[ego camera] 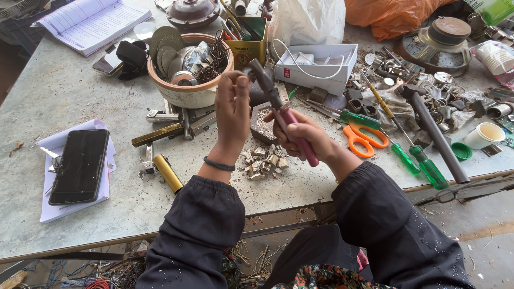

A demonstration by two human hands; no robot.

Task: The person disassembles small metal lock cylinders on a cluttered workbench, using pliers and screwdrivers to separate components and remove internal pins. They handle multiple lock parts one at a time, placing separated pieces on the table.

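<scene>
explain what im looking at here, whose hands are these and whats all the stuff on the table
One picture, taken by a camera worn on a person's head, looking down at their own two bare hands. The right hand grips pliers with pinkish-red handles. The left hand is raised, fingertips pinched near the plier tips; whatever it holds is too small to tell. Below lies a pile of small pale pieces on the worn table. Around: a black phone, a bowl of metal parts, orange scissors, green screwdrivers.

Cluttered grey workbench point(64, 96): phone point(80, 165), bowl point(187, 93), scissors point(364, 138), screwdrivers point(417, 158).
</scene>
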